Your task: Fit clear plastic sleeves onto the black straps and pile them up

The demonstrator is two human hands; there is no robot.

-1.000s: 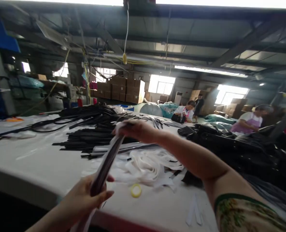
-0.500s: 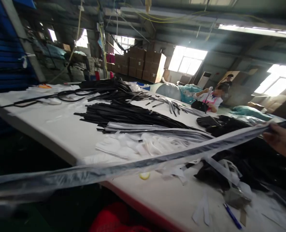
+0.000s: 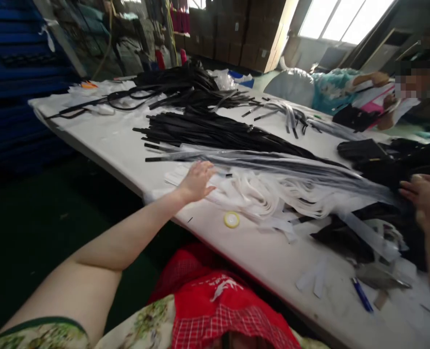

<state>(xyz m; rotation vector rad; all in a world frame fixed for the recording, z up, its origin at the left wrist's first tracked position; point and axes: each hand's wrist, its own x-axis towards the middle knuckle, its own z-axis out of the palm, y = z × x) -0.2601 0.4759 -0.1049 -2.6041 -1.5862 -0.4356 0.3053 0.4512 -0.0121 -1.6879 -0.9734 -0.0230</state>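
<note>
My left hand [image 3: 199, 182] lies palm down at the near edge of the plastic-sleeved dark strips [image 3: 273, 160], its fingers stretched and its thumb apart. Beneath and beside it are loose white straps [image 3: 254, 194]. At the right, my right hand [image 3: 427, 196] has its fingers bent together by the right end of the sleeved strips; it seems to pinch one end, though blur and dark cloth obscure the contact. Behind the sleeved strips lies a thick bundle of black strips [image 3: 207, 133].
A yellow-rimmed disc [image 3: 231, 219], a blue pen [image 3: 362, 294] and white scraps [image 3: 313, 278] lie on the white table [image 3: 102, 140]. Dark cloth [image 3: 382, 155] is heaped at the right. Across the table, a person [image 3: 378, 99] handles a black item. Blue stacks [image 3: 11, 87] stand left.
The plastic-sleeved strip stretched between both hands has come down onto the strips on the table. My left hand has let go and moved right over the pile; the view has tilted down.
</note>
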